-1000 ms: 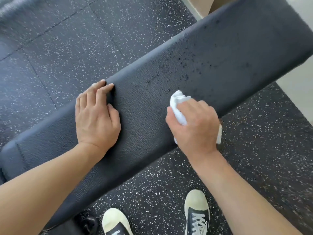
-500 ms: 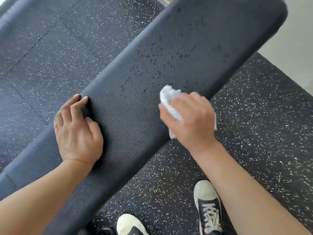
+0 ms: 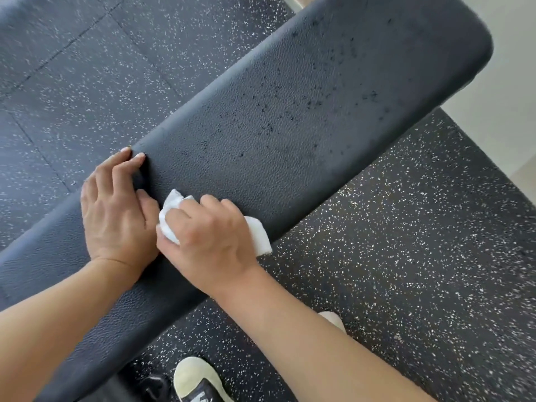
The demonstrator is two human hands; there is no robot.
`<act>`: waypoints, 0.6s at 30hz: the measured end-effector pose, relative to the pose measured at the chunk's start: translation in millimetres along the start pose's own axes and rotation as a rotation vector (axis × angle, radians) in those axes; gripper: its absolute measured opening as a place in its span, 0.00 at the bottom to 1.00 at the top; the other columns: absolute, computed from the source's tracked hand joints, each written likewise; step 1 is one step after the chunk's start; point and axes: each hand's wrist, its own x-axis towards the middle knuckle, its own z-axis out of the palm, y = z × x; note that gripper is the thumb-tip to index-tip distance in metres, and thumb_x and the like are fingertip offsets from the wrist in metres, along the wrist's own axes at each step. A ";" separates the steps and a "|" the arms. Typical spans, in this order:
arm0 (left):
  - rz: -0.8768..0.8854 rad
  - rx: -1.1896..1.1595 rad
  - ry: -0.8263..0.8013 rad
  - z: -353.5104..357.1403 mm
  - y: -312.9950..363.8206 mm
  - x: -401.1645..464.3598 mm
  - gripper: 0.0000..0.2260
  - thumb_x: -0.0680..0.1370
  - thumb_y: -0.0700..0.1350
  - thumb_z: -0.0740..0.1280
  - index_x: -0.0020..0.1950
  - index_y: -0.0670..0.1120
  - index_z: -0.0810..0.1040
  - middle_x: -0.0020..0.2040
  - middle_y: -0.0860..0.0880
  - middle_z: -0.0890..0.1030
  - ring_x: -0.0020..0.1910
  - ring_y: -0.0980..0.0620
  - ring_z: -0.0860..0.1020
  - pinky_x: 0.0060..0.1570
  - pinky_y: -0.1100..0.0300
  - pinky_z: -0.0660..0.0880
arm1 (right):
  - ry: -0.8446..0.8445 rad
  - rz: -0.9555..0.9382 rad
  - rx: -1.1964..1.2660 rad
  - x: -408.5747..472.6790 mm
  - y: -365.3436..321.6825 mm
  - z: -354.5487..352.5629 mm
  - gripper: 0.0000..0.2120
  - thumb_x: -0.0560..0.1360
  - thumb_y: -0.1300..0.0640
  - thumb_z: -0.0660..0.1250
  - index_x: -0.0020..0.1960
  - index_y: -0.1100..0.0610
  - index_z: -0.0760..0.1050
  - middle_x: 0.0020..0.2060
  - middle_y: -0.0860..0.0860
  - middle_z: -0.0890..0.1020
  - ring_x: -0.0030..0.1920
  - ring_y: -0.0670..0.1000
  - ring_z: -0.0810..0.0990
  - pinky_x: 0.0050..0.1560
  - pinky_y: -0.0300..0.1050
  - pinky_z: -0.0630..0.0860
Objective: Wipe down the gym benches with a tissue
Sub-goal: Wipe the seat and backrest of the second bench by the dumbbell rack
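Note:
A long black padded gym bench [image 3: 290, 117] runs diagonally from lower left to upper right, its far half speckled with dark wet spots. My right hand [image 3: 208, 236] grips a crumpled white tissue [image 3: 171, 211] and presses it onto the pad near the bench's near edge; a flap of tissue [image 3: 259, 236] sticks out on the right. My left hand [image 3: 116, 210] rests flat on the pad just left of it, fingers straight and reaching the far edge. The two hands touch at the thumbs.
Black rubber flooring [image 3: 406, 256] with white flecks surrounds the bench. A pale floor strip [image 3: 499, 117] lies at the right. My shoes [image 3: 197, 378] stand under the near edge. A dark bench foot [image 3: 153, 384] shows beside them.
My right hand has swept the tissue leftward along the pad until it meets my left hand. The left hand stays planted; the view has shifted.

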 end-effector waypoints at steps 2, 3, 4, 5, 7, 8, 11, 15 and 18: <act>0.008 0.007 -0.004 -0.9 1.2 0.3 0.23 0.77 0.45 0.57 0.74 0.50 0.70 0.76 0.48 0.69 0.72 0.41 0.68 0.77 0.44 0.61 | -0.040 -0.099 0.003 -0.9 12.7 -11.2 0.11 0.74 0.52 0.73 0.36 0.55 0.77 0.35 0.52 0.79 0.35 0.57 0.74 0.34 0.51 0.67; 0.012 0.008 -0.009 -1.6 2.1 0.6 0.24 0.77 0.45 0.57 0.74 0.49 0.70 0.76 0.48 0.69 0.72 0.41 0.68 0.77 0.44 0.60 | -0.059 -0.143 -0.004 -0.1 21.8 -18.9 0.11 0.74 0.52 0.73 0.36 0.55 0.77 0.35 0.52 0.79 0.35 0.57 0.73 0.34 0.51 0.67; 0.016 0.012 -0.015 -2.6 2.6 0.3 0.24 0.77 0.45 0.57 0.74 0.49 0.69 0.76 0.47 0.69 0.72 0.40 0.68 0.77 0.44 0.60 | -0.069 -0.172 -0.019 2.3 34.3 -28.4 0.12 0.75 0.51 0.73 0.36 0.55 0.77 0.35 0.52 0.79 0.34 0.56 0.73 0.34 0.51 0.67; 0.019 0.015 -0.018 -3.7 3.2 0.0 0.24 0.78 0.45 0.57 0.74 0.48 0.70 0.76 0.47 0.69 0.72 0.39 0.68 0.77 0.43 0.60 | -0.067 -0.179 -0.047 6.6 51.0 -39.0 0.13 0.75 0.50 0.73 0.36 0.55 0.76 0.34 0.51 0.79 0.34 0.56 0.72 0.34 0.51 0.67; 0.021 0.016 -0.022 -5.8 4.7 0.0 0.23 0.78 0.45 0.56 0.74 0.46 0.70 0.76 0.45 0.70 0.72 0.38 0.69 0.78 0.41 0.61 | -0.011 -0.132 -0.129 20.5 93.2 -63.4 0.13 0.76 0.50 0.72 0.37 0.55 0.76 0.34 0.50 0.78 0.34 0.54 0.71 0.33 0.51 0.68; 0.019 0.017 -0.027 -6.3 5.9 0.1 0.23 0.78 0.45 0.56 0.74 0.46 0.70 0.76 0.44 0.70 0.72 0.37 0.69 0.78 0.40 0.61 | 0.027 -0.099 -0.163 28.2 114.7 -77.0 0.13 0.77 0.50 0.72 0.37 0.55 0.76 0.33 0.50 0.77 0.33 0.54 0.69 0.33 0.52 0.69; 0.018 0.031 -0.042 -5.8 6.4 1.6 0.23 0.79 0.45 0.56 0.74 0.45 0.71 0.76 0.44 0.71 0.72 0.36 0.70 0.77 0.38 0.61 | 0.069 -0.014 -0.189 41.1 144.9 -100.1 0.14 0.77 0.51 0.71 0.36 0.54 0.72 0.31 0.47 0.71 0.33 0.52 0.65 0.32 0.53 0.71; 0.028 0.030 -0.037 -5.8 3.1 0.7 0.23 0.79 0.46 0.56 0.74 0.46 0.71 0.76 0.44 0.71 0.72 0.36 0.70 0.76 0.37 0.62 | 0.025 0.072 -0.158 26.6 107.0 -85.7 0.18 0.76 0.51 0.71 0.36 0.50 0.63 0.31 0.46 0.69 0.32 0.52 0.65 0.33 0.53 0.69; 0.030 0.017 -0.040 -9.7 6.0 1.7 0.23 0.78 0.45 0.57 0.73 0.45 0.72 0.76 0.43 0.71 0.73 0.36 0.69 0.76 0.38 0.62 | -0.092 -0.059 -0.102 -5.1 56.1 -52.3 0.15 0.75 0.51 0.72 0.35 0.53 0.69 0.31 0.49 0.72 0.32 0.55 0.67 0.33 0.53 0.67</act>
